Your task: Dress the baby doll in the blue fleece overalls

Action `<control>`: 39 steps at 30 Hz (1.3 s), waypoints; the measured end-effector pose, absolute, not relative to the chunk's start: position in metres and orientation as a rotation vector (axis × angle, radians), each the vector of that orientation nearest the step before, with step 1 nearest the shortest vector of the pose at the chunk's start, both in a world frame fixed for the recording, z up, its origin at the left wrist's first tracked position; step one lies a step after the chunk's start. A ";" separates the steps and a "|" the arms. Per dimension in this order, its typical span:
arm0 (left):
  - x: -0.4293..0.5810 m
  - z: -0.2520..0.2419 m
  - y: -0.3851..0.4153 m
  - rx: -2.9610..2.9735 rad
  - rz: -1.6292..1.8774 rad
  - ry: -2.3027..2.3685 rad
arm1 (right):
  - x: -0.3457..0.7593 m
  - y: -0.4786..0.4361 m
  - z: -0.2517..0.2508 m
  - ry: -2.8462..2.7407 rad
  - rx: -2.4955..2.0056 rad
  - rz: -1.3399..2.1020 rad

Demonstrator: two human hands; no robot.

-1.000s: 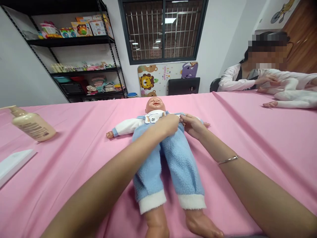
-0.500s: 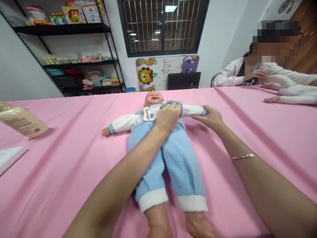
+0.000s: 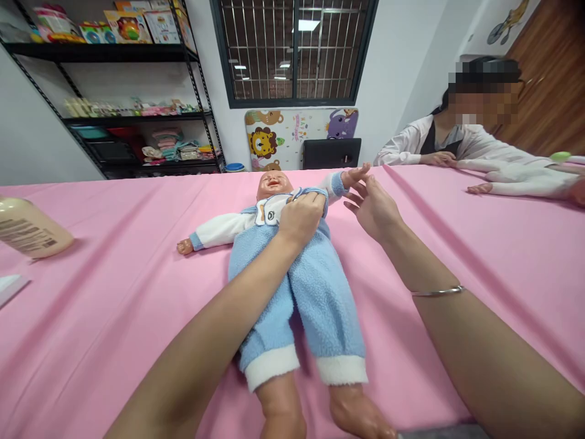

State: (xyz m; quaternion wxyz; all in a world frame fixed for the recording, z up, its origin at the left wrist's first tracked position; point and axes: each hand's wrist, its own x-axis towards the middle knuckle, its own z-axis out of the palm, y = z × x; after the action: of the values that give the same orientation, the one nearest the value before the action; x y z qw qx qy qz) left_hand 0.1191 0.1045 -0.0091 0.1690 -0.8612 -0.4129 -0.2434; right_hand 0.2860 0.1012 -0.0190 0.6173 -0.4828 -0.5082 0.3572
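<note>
A baby doll lies on its back on a pink-covered table, dressed in blue fleece overalls over a white long-sleeved top. My left hand presses on its chest, fingers curled on the overalls' blue top edge. My right hand hangs in the air with its fingers spread, holding nothing. Just beyond those fingertips is the doll's small plastic hand, its arm angled up towards the table's far edge. The doll's bare feet stick out of white cuffs near the bottom of the view.
A cream lotion bottle lies on its side at the left, near a white sheet. At the far right, a person rests a hand on a doll in white. Black shelves of toys stand behind.
My right hand has let go of the doll's sleeve cuff and moved apart from it. The doll's arm now points further up the table. My left hand stays on the chest.
</note>
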 end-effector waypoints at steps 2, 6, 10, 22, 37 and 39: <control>0.120 -0.009 0.104 -2.454 -0.715 -1.191 | 0.283 0.100 -0.018 -1.226 -1.165 0.755; 0.121 -0.010 0.105 -2.458 -0.724 -1.236 | 0.276 0.100 -0.024 -1.396 -1.181 0.468; 0.121 -0.012 0.106 -2.445 -0.730 -1.194 | 0.275 0.106 -0.036 -1.562 -1.148 0.168; 0.123 -0.011 0.107 -2.468 -0.801 -1.041 | 0.277 0.107 -0.050 -1.664 -1.197 0.408; 0.117 -0.018 0.135 -3.037 -1.045 -0.717 | 0.263 0.102 -0.042 -0.881 -1.001 1.067; 0.115 -0.018 0.136 -3.082 -1.169 -0.680 | 0.262 0.109 -0.044 -0.790 -0.979 1.096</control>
State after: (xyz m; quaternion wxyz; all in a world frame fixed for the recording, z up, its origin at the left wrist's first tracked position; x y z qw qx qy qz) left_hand 0.1154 0.1365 -0.0184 -0.1117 -0.9100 -0.2008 -0.3451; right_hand 0.2619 0.1089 -0.0440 0.6718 -0.4345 -0.3506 0.4867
